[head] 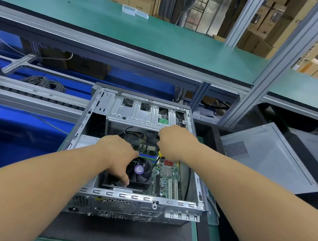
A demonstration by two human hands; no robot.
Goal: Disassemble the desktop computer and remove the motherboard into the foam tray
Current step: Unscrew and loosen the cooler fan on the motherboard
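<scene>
Desktop case (129, 199) lies on its side, panel off. Motherboard (167, 179) sits screwed into the case floor, right of the CPU fan (140, 170). Left hand (118, 153) curls over the fan, likely bracing. Right hand (173, 142) pinches a yellow-handled tool (160, 154) beyond the fan, probably working a connector.

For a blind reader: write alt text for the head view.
Both hands reach into an open computer case: the left hand rests by the fan on the motherboard, the right hand works near the cables. A side panel lies to the right.
</scene>
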